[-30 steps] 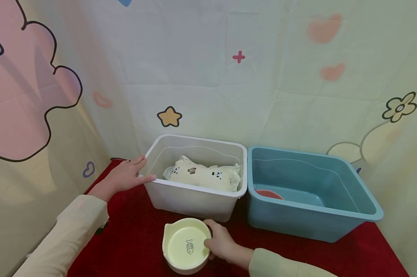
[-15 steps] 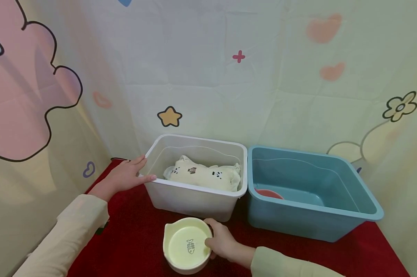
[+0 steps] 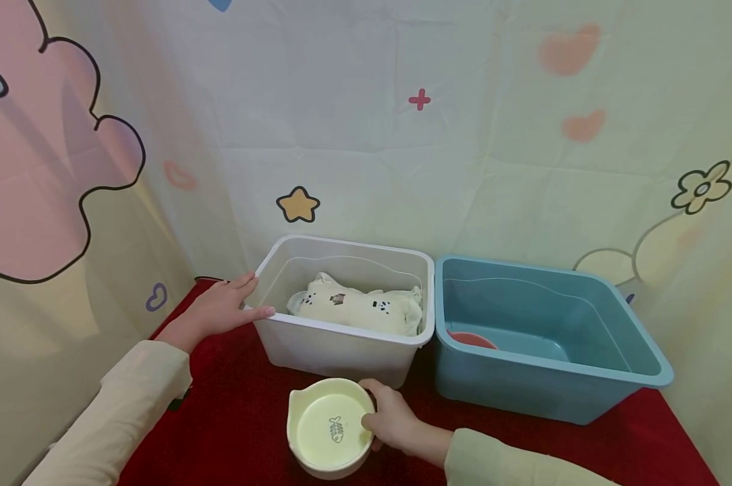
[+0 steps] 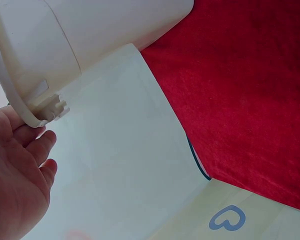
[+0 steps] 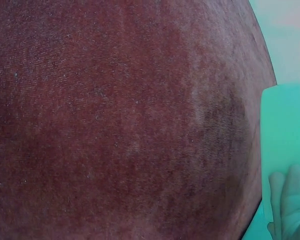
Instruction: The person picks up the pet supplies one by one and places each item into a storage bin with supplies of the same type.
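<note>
Edging slightly toward the bins and a touch rightward since a second ago, the pale yellow, round, ceramic-looking bowl [image 3: 328, 435] with a pointed ear on its rim and a fish-bone drawing inside now sits, on my head feed, just in front of the white plastic bin [image 3: 335, 347]. I see the right hand [image 3: 396, 420] gripping its right side, thumb hooked over the rim and fingers closed against the outer wall; I can't tell whether its base touches the red velvety cloth [image 3: 220, 412]. The left hand [image 3: 220, 307] hasn't moved for me: it rests on that bin's near left corner, fingers relaxed and apart, thumb lying straight across the front rim. Inside lies a cream, cushion-like fabric piece [image 3: 353, 307] printed with small animal faces. Right beside it I have the blue plastic bin [image 3: 523, 388], with a partly hidden coral-pink rounded object [image 3: 473, 340] inside.
</note>
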Demonstrator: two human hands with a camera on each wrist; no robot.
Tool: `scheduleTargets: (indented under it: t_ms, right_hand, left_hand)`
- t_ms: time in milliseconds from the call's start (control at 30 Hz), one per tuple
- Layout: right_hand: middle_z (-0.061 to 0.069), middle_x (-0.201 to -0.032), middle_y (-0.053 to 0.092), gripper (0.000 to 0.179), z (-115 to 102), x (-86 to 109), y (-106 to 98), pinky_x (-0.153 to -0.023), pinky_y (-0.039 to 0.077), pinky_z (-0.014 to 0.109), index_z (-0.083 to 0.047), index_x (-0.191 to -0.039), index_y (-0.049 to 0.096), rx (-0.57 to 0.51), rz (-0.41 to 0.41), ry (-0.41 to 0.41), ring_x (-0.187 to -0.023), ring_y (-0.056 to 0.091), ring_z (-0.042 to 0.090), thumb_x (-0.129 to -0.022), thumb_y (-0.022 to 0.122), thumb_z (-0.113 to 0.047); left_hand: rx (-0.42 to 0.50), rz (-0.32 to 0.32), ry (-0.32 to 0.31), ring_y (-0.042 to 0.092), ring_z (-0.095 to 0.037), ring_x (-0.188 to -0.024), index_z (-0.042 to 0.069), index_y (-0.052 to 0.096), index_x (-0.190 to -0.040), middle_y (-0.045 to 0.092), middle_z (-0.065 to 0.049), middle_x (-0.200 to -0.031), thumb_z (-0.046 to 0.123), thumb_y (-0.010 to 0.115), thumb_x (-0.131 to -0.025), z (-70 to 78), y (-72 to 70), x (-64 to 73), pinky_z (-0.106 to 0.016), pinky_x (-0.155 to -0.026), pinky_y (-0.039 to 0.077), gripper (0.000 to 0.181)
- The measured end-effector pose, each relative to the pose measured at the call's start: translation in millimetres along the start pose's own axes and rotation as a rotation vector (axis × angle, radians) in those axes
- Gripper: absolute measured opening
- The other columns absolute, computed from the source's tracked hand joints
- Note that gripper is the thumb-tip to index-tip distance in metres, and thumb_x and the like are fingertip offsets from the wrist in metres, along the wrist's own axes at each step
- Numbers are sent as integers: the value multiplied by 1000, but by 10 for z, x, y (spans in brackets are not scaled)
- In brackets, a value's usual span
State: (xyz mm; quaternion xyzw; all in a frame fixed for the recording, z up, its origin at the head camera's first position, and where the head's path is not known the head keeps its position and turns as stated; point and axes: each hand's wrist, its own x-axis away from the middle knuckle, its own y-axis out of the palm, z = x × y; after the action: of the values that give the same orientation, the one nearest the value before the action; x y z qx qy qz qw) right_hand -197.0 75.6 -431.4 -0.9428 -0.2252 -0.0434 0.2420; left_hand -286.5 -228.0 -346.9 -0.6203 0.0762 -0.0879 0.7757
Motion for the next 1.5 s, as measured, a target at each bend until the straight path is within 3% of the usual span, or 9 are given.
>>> scheduleTargets:
  t_ms: [467,833,1200,1500]
  right_hand:
    - [16,-92,54,53,-41,24,-54,-39,49,35,3,-121,43,1,-14,-10,-43,52,15,-69,49,12]
    - [17,-99,53,51,-84,36,-138,-40,49,32,1,-122,43,19,-12,9,-45,54,15,-72,52,9]
    - [19,-104,53,53,-136,77,-209,-42,50,38,2,-123,42,37,-12,-3,-43,53,15,-72,52,10]
    - [18,-102,53,52,-159,82,-239,-40,49,32,1,-124,42,43,-11,6,-45,54,15,-73,52,10]
  left_hand:
    - [3,8,3,26,-48,-124,5,22,-140,21,-19,-145,69,40,-77,0,5,10,-65,-92,28,91]
    - [2,9,10,26,-48,-124,5,23,-139,21,-19,-144,68,40,-78,8,-3,16,-65,-92,28,89]
    - [9,11,1,26,-47,-124,6,22,-140,21,-19,-145,68,40,-77,3,4,9,-65,-92,28,90]
    - [2,7,-3,24,-48,-125,6,22,-140,20,-19,-145,69,39,-77,6,2,9,-66,-93,26,91]
